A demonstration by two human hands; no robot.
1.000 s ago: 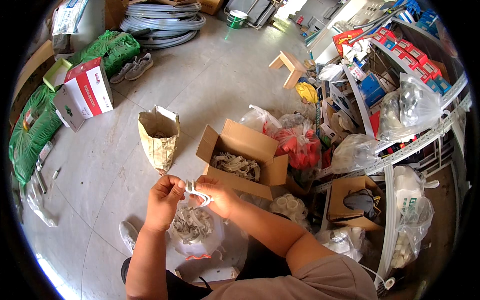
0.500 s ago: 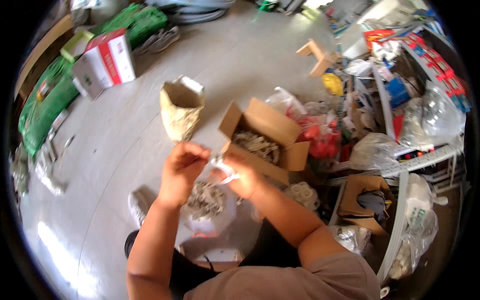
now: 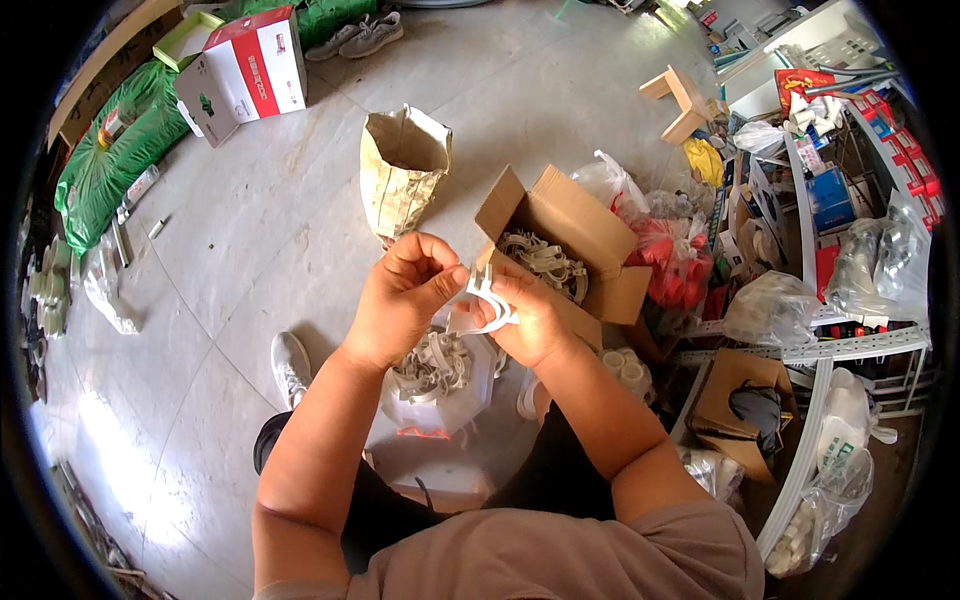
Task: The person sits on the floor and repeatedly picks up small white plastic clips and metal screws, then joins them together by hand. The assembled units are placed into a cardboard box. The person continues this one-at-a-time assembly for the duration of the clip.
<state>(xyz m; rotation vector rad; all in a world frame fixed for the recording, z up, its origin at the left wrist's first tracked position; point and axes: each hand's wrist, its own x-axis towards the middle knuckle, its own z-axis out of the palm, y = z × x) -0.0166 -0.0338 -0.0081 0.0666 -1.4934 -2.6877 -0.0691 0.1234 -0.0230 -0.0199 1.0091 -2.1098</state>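
A white plastic pipe clamp (image 3: 496, 308), curved like a C, is gripped in the fingers of my right hand (image 3: 535, 325). My left hand (image 3: 402, 305) is closed in a pinch at the clamp's left end; whether it holds the clamp or something small there is hidden. Below both hands, a whitish octagonal tub (image 3: 472, 398) holds a heap of similar pale clamps (image 3: 436, 366). Beyond my right hand stands an open cardboard box (image 3: 585, 228) with more such pieces (image 3: 548, 262) inside. An open yellowish sack (image 3: 392, 205) stands upright ahead of my left hand.
Plastic bags with red items (image 3: 672, 262) lie right of the box. A cluttered white shelf (image 3: 795, 425) runs along the right, beside a smaller carton (image 3: 735, 405). Green sacks (image 3: 125, 150) and a red-and-white box (image 3: 252, 75) lie at the far left. A small wooden stool (image 3: 685, 105) stands farther back.
The view has shifted, so the scene sits lower left before and farther right now. Both hands remain together at the white clamp, which has turned and shows its curve more plainly.
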